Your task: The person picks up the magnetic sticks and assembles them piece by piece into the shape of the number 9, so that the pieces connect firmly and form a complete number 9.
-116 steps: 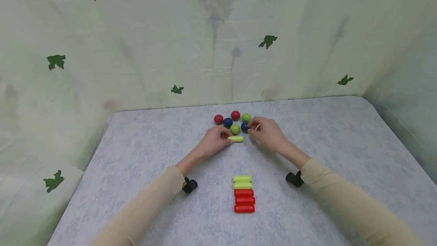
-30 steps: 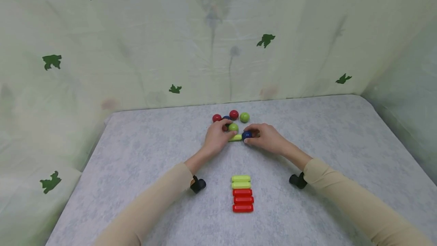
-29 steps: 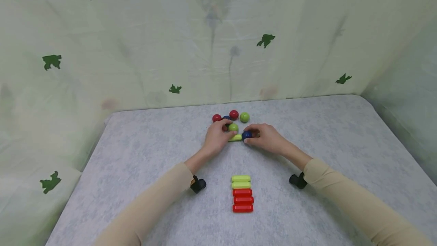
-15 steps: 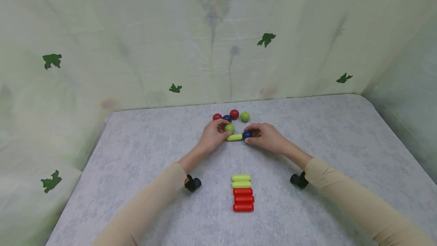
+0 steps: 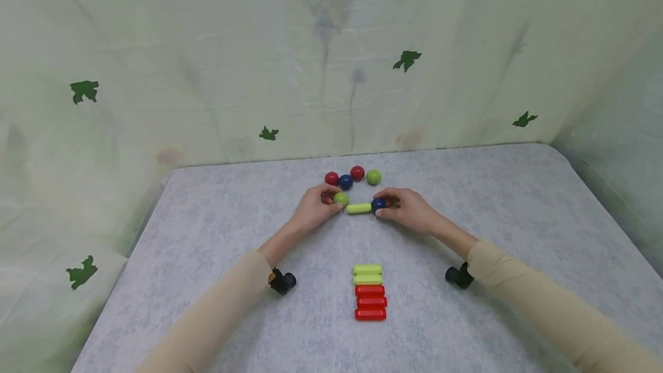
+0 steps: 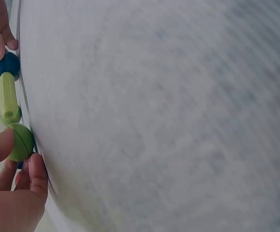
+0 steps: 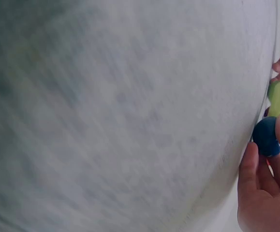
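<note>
Between the fingertips of the left hand and the right hand, a yellow stick, its long axis running roughly from one hand to the other. Its right end meets a blue ball, pinched between the right hand's thumb and fingers; that hand is thus the nearer. Just beside its left end, a green ball is clamped likewise by the left hand; whether ball and stick touch cannot be told. Both hands reach forward and inward, thumbs on the near side. Beyond the fingers: two red balls, a second blue ball and a second green ball. Well nearer the body than the fingers: two other yellow sticks and three red sticks, in one close row.
</note>
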Demonstrator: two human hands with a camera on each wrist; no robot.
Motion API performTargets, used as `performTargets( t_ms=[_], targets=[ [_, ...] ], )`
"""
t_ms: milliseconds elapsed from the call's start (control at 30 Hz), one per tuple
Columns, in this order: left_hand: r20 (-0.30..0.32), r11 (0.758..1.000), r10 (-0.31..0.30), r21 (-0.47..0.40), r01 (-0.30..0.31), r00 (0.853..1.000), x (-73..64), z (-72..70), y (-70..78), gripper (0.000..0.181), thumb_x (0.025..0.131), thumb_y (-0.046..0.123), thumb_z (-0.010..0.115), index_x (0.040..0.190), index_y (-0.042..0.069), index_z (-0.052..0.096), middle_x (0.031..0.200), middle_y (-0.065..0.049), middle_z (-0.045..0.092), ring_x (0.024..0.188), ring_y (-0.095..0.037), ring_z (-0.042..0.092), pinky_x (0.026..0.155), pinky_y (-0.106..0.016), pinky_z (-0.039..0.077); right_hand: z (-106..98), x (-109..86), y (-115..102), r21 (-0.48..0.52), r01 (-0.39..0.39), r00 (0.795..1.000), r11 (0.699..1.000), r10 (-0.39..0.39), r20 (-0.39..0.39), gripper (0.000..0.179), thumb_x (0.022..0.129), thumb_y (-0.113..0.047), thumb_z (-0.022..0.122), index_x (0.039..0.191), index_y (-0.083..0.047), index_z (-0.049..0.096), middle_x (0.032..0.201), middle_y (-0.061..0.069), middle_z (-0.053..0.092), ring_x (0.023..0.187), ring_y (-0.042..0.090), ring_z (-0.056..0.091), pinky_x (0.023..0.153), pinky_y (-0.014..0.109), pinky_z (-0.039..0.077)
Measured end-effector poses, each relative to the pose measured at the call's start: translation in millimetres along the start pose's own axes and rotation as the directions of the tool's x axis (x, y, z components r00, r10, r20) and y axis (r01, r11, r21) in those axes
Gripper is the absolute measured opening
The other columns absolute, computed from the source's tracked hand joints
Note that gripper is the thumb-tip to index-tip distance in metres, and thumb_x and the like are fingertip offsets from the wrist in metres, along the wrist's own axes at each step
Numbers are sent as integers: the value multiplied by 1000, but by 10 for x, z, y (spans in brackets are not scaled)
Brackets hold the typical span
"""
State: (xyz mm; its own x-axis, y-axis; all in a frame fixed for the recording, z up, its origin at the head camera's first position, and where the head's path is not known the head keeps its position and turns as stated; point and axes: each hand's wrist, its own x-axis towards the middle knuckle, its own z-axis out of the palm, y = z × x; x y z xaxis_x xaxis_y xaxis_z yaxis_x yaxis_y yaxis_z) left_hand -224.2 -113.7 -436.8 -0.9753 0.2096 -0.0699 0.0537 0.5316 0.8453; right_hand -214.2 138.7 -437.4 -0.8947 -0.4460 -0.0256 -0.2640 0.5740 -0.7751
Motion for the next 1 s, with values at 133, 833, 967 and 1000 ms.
performTargets(
  t_ms=[133, 833, 967, 1000],
  targets=[
    [18, 1000, 23, -8, -23, 1000, -31, -39, -48, 33, 86, 2, 72, 119, 3, 66, 107, -9, 64, 94, -20, 56, 80, -30, 47, -4, -14, 21, 21, -5, 1000, 1000, 5, -5, 39, 92, -18, 71, 128, -5, 62, 106, 5, 65, 93, 21, 57, 83, 37, 47],
    [106, 996, 85, 7, -86, 991, -161, -128, -103, 34, 86, 2, 73, 119, 7, 66, 117, -6, 65, 111, -22, 58, 92, -39, 47, -3, 2, 48, 11, 6, 1000, 1000, -6, -6, 39, 93, -19, 71, 128, -5, 62, 105, 4, 66, 92, 20, 57, 83, 36, 48],
    [103, 996, 91, 10, -92, 991, -166, -106, -100, 34, 86, 3, 73, 119, 8, 66, 117, -5, 64, 111, -22, 57, 90, -38, 46, -7, -5, 27, 5, 5, 1000, 1000, -5, -4, 39, 92, -19, 71, 127, -5, 63, 105, 5, 66, 91, 20, 57, 82, 36, 48],
    [101, 996, 89, 10, -90, 991, -165, -100, -96, 34, 86, 3, 73, 119, 8, 66, 117, -5, 64, 111, -22, 57, 90, -38, 46, -8, -8, 20, 3, 7, 1000, 1000, -7, -3, 39, 92, -19, 71, 127, -4, 63, 105, 5, 66, 91, 20, 57, 82, 36, 48]
  ],
)
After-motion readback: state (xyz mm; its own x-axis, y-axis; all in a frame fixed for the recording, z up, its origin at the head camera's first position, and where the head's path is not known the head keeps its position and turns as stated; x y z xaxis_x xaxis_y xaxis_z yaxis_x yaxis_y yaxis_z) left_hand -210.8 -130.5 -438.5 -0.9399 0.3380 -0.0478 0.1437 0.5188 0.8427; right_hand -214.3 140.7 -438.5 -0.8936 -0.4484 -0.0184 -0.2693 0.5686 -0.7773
